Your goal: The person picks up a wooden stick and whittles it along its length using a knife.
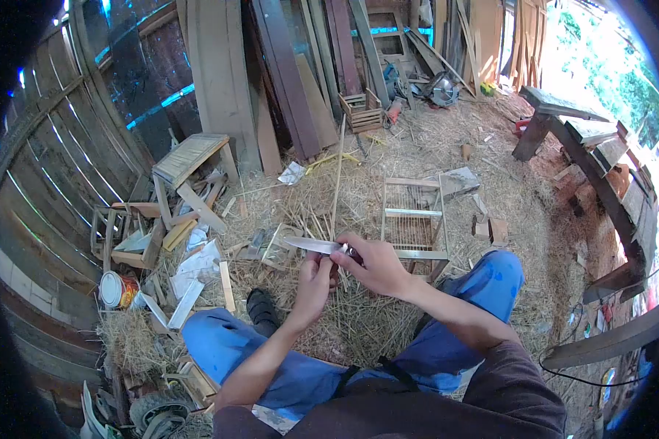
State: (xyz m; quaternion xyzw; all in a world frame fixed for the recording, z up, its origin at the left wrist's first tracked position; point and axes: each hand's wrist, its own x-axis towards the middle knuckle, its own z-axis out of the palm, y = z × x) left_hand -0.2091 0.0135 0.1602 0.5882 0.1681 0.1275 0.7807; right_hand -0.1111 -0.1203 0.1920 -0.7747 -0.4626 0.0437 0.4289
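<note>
My right hand [373, 265] is closed around the handle of a knife [311, 244], whose broad blade points left. Just below the blade, my left hand [316, 282] is closed in a pinch. A long thin wooden stick [339, 175] runs from far in front back to the knife and seems to pass into the left fingers; the blade and fingers hide its near end. Beyond my right hand, a wooden frame with thin parallel bars [411, 214] rests on the ground. Several loose thin sticks [315, 222] lie in the straw past the blade.
A small wooden stool [190, 159] stands at the left, near scrap wood and a paint can [112, 290]. Planks [289, 80] lean on the back wall by a slatted crate [362, 111]. A circular saw [442, 89] lies farther back. A heavy timber bench [600, 161] stands right.
</note>
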